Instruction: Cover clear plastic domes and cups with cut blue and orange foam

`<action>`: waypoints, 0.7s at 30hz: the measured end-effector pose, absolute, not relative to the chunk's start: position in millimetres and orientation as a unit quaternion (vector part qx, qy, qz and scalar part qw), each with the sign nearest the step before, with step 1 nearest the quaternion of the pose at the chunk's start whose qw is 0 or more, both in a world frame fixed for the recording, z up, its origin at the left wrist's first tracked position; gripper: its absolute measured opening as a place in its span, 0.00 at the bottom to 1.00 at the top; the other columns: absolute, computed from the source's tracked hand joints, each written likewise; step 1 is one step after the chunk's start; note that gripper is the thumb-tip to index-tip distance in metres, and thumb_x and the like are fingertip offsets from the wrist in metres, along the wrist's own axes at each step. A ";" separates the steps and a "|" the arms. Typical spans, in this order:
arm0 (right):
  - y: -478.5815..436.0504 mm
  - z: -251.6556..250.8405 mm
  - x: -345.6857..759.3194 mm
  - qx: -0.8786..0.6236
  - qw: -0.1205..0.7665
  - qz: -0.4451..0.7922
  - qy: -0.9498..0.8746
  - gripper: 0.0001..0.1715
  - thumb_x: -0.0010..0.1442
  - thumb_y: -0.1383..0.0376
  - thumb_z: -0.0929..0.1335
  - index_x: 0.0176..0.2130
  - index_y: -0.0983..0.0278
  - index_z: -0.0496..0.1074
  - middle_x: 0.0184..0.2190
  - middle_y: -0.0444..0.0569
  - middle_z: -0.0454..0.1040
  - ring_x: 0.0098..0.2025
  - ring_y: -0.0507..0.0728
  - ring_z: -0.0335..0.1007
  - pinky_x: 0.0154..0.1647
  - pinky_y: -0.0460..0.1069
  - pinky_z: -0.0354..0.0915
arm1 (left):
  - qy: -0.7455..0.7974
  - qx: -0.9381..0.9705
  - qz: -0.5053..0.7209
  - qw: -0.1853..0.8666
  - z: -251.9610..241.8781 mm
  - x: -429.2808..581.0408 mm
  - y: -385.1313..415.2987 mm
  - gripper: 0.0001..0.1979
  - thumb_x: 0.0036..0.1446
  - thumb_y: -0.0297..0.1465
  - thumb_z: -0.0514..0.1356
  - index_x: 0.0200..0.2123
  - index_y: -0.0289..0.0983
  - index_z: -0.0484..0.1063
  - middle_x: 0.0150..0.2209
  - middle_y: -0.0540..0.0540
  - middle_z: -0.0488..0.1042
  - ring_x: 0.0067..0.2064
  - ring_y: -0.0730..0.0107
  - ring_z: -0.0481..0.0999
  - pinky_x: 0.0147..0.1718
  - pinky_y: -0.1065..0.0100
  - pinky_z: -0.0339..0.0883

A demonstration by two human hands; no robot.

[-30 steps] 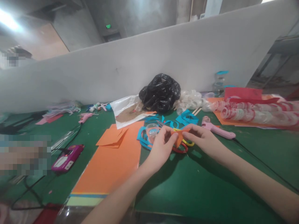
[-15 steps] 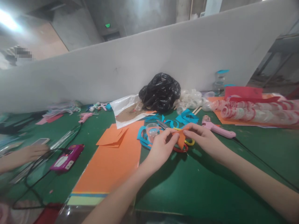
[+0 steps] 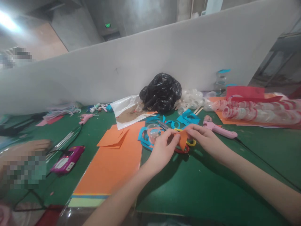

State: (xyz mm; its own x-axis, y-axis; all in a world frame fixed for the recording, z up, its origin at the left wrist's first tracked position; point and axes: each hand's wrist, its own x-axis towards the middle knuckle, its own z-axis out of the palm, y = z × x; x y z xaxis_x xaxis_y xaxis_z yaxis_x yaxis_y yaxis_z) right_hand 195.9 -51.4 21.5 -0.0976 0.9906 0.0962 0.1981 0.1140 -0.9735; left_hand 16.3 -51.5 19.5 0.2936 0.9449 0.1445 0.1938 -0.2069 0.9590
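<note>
A small piece of orange paper (image 3: 182,142) is pinched between the fingers of my left hand (image 3: 165,147). My right hand (image 3: 202,137) grips the same piece at its upper right edge, with thumb and fingers closed. Below and behind the paper lie scissors (image 3: 185,150) with red and yellow handles, partly hidden by my hands; their blades point up and left. Just left of them, a clear plastic cup (image 3: 153,131) stands among blue paper scraps (image 3: 144,138).
A stack of orange sheets (image 3: 113,169) with smaller cut pieces (image 3: 114,138) lies left. A pink glue gun (image 3: 218,129) rests right, its cord trailing forward. A black plastic bag (image 3: 162,92) sits at the back. Another person's hand (image 3: 35,146) is at far left, near a purple box (image 3: 67,160).
My hands stay almost in place, with the orange paper tilted slightly differently between them. The other person's hand at the left has shifted, and a phone-like object there is now hidden.
</note>
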 end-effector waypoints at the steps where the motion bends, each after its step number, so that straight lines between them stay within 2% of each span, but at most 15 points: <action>1: -51.2 21.6 195.8 -0.500 0.450 0.437 -0.597 0.30 0.56 0.37 0.69 0.29 0.60 0.72 0.26 0.44 0.69 0.32 0.56 0.65 0.35 0.50 0.65 | 0.431 0.658 0.408 0.463 20.2 16.6 -51.9 0.10 0.66 0.38 0.58 0.36 0.38 0.73 0.32 0.51 0.76 0.34 0.71 0.74 0.34 0.71 0.67; 16: -49.8 21.5 196.9 -0.500 0.452 0.431 -0.600 0.33 0.54 0.34 0.68 0.25 0.60 0.69 0.24 0.44 0.65 0.30 0.55 0.61 0.33 0.50 0.61 | 0.421 0.649 0.403 0.489 16.5 16.0 -52.2 0.11 0.65 0.40 0.59 0.37 0.38 0.73 0.32 0.50 0.77 0.33 0.71 0.74 0.34 0.70 0.68; 21: -49.8 21.3 196.8 -0.493 0.461 0.442 -0.591 0.32 0.54 0.36 0.70 0.25 0.60 0.70 0.24 0.43 0.65 0.30 0.54 0.59 0.33 0.50 0.59 | 0.420 0.647 0.396 0.498 15.6 15.9 -52.0 0.12 0.66 0.40 0.58 0.37 0.38 0.74 0.32 0.51 0.77 0.32 0.72 0.74 0.33 0.71 0.68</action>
State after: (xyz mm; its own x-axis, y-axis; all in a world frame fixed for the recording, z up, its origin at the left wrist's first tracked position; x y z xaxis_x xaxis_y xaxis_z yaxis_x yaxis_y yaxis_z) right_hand 196.8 -49.8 21.3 -0.0890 0.9899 0.1100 0.1746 0.1242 -0.9768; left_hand 15.9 -52.0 15.6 0.3327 0.9383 0.0946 0.1486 -0.1513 0.9773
